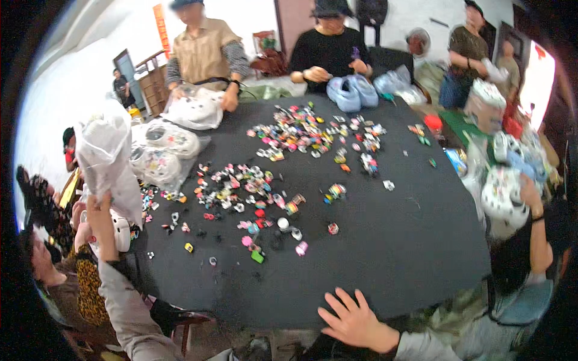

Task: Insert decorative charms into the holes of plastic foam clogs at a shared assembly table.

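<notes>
Raised at the left, my left hand (103, 219) is closed round the lower end of a clear plastic bag (111, 156) with something white inside, perhaps shoes. My right hand (355, 322) lies with fingers spread at the near edge of the black-covered table (385, 253), holding nothing. Small colourful shoe charms (235, 186) lie in loose heaps across the table's middle, with a second heap (295, 129) farther back. Next to the raised bag, bagged white clogs (165, 144) with charms on them rest on the table's left side.
Across the table one person handles a bagged white clog (198, 108); another sits behind light blue clogs (352, 93). At the right, another person's hand (531, 195) touches a white clog (504, 195) among more shoes. A person sits close on my left, beside a white clog (121, 231).
</notes>
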Demonstrator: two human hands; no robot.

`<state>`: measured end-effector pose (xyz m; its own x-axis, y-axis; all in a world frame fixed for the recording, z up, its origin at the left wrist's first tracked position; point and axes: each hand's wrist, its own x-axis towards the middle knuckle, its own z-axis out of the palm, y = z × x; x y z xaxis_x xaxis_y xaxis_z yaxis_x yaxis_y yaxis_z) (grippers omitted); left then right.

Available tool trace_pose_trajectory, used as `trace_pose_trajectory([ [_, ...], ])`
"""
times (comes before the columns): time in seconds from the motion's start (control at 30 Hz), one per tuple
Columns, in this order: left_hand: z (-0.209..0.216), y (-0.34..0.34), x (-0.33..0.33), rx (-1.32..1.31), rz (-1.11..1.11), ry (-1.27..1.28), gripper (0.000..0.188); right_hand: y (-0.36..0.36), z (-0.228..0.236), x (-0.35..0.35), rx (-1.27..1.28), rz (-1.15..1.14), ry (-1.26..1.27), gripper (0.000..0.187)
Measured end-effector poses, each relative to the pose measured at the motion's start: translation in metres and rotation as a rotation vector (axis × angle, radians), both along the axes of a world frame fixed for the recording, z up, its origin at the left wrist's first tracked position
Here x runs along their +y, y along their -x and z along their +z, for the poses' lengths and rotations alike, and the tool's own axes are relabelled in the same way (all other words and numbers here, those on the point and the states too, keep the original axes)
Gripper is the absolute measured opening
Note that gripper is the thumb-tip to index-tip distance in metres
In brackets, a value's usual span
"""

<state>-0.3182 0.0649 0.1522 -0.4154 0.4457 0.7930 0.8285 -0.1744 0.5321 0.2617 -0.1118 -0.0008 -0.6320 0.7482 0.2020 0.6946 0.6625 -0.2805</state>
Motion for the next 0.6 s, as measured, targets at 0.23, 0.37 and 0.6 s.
trace_pose_trajectory([
  [0.23,0.062,-0.129,-0.053,0.203,-0.305,0.170,0.032,-0.012,-0.010,-0.002,0.135,-0.002,-0.162,0.055],
  [0.37,0.044,-0.257,-0.074,0.307,-0.560,0.297,0.027,-0.046,0.008,-0.014,0.335,-0.148,-0.162,0.055],
  [0.6,-0.013,-0.434,-0.087,0.816,-1.023,0.256,0.031,-0.167,0.043,-0.062,0.412,-0.610,-0.487,0.040],
])
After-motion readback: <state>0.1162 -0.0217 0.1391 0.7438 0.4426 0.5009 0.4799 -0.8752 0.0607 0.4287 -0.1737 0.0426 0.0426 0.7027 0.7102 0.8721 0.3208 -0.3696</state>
